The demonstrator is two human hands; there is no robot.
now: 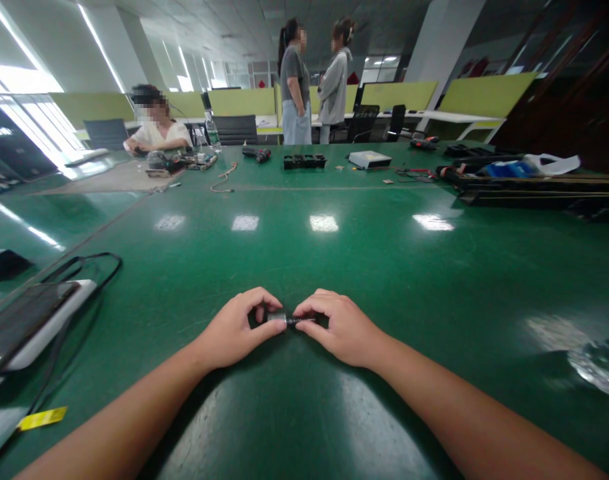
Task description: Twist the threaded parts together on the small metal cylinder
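Note:
Low over the green table, my left hand point(239, 327) grips a small silver cylinder point(276, 317) between thumb and fingers. It looks like a small motor, lying level, and its left end is partly covered by my fingers. From its right end sticks out a dark ribbed shaft point(292, 321) with a thin tip. My right hand point(339, 327) pinches that shaft with thumb and forefinger. Both hands face each other, their fingertips only a little apart.
At left lie a phone-like device point(29, 313) and a black cable point(117, 263). A clear, shiny object point(601, 365) stands at the right edge. Farther back are a power drill point(257, 154), a black part point(304, 162), a silver box point(369, 159) and long dark parts point(529, 190). Several people are beyond.

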